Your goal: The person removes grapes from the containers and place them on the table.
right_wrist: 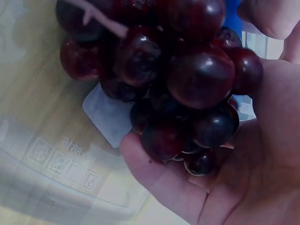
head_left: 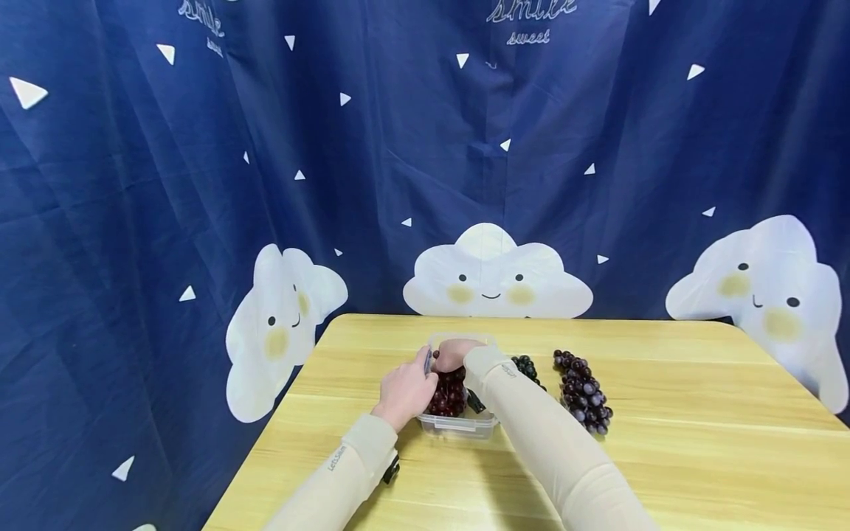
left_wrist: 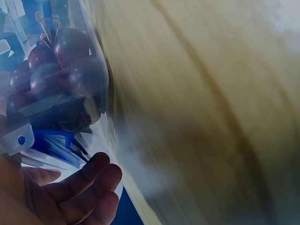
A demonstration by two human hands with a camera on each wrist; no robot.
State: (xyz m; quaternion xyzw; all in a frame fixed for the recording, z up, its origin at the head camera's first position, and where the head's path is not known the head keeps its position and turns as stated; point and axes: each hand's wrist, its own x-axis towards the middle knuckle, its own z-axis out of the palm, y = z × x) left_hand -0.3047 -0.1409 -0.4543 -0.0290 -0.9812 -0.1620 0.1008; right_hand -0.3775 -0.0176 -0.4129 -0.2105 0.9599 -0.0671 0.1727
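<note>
A clear plastic container stands on the table with a bunch of dark red grapes inside. My right hand is down in the container; in the right wrist view its fingers curl under the red grapes and hold them. My left hand grips the container's left side, its fingers beside a blue-edged latch in the left wrist view. Through the clear wall there, the grapes show with a pale stem. Part of the container is hidden behind my right hand and sleeve.
Right of the container lies a bunch of dark purple grapes. A dark green-black bunch is partly covered by my right forearm. The wooden table ends at a blue curtain with clouds.
</note>
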